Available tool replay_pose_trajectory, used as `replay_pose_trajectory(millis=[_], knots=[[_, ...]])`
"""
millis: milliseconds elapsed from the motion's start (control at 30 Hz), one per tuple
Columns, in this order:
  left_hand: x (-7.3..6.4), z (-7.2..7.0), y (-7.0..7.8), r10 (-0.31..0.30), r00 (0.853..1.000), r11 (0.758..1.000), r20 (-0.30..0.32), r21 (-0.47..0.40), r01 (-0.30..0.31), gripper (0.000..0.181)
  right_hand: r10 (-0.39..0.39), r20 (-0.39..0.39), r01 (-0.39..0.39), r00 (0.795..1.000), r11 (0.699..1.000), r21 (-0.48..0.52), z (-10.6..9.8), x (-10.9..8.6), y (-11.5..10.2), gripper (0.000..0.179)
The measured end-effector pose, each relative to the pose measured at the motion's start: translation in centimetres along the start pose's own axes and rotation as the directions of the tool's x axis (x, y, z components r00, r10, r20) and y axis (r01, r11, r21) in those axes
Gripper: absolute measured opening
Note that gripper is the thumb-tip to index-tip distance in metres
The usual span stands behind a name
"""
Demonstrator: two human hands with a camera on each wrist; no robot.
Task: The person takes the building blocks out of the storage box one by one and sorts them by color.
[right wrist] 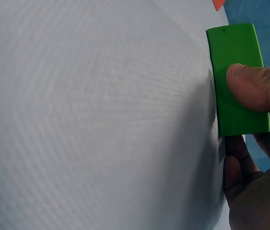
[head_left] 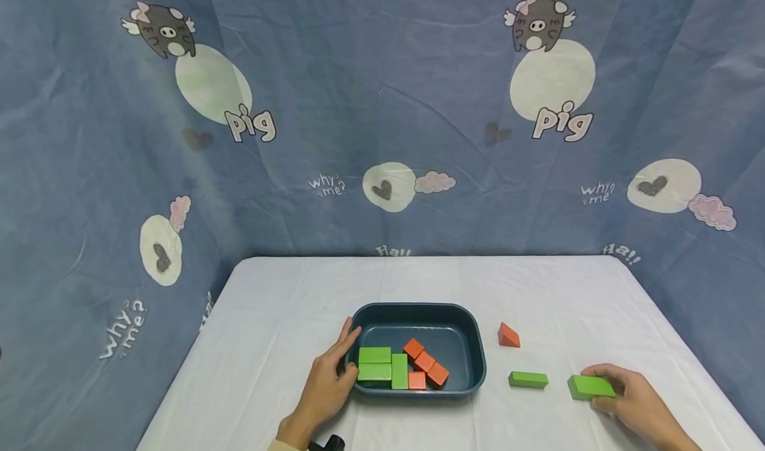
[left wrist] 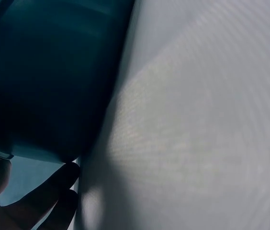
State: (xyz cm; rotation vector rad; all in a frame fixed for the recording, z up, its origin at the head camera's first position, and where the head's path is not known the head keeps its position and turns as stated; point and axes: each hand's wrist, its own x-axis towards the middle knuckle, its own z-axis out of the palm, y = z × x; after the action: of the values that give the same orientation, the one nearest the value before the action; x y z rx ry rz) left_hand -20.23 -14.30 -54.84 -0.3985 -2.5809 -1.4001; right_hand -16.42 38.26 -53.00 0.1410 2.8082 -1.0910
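My left hand rests against the left side of a dark teal tray, its fingers extended along the outside. In the left wrist view the fingertips meet the tray's shadowed wall. Inside the tray, green blocks lie at the left beside several orange blocks. Over at the right, my right hand grips a green rectangular block. The right wrist view has the thumb pressed on the face of that block, with other fingers behind and below it, close to the tabletop.
Between the tray and my right hand, a slim green block lies on the white tabletop. Farther back is an orange triangular block. A blue patterned cloth hangs behind the table and along both sides.
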Motion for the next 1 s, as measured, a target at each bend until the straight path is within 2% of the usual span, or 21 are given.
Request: replay_pose_trajectory(millis=[167,367,567,800,1000], knots=[[0.0,-0.2,0.2,0.017,1.000,1.000,-0.006,0.004,-0.017,0.068,-0.022,0.008,0.022,1.000,1.000,-0.015,0.0,0.0,0.0,0.046],[0.0,-0.1,0.1,0.030,1.000,0.999,-0.010,0.011,-0.030,0.068,-0.017,0.020,0.017,1.000,1.000,-0.009,-0.3,-0.1,-0.1,0.061],[0.0,0.0,0.0,0.028,1.000,1.000,-0.012,0.004,-0.028,0.068,-0.035,-0.050,0.034,0.998,0.999,-0.014,-1.2,-0.2,-1.0,0.064],[0.0,0.0,0.0,0.031,0.999,1.000,-0.010,-0.003,-0.031,0.068,-0.147,-0.142,0.151,0.979,0.989,0.012,-1.9,-0.1,-2.5,0.054],[0.0,0.1,0.0,0.010,1.000,1.000,-0.007,-0.016,-0.011,0.068,-0.166,-0.160,0.180,0.973,0.981,0.076,-1.9,0.5,-4.2,0.057]])
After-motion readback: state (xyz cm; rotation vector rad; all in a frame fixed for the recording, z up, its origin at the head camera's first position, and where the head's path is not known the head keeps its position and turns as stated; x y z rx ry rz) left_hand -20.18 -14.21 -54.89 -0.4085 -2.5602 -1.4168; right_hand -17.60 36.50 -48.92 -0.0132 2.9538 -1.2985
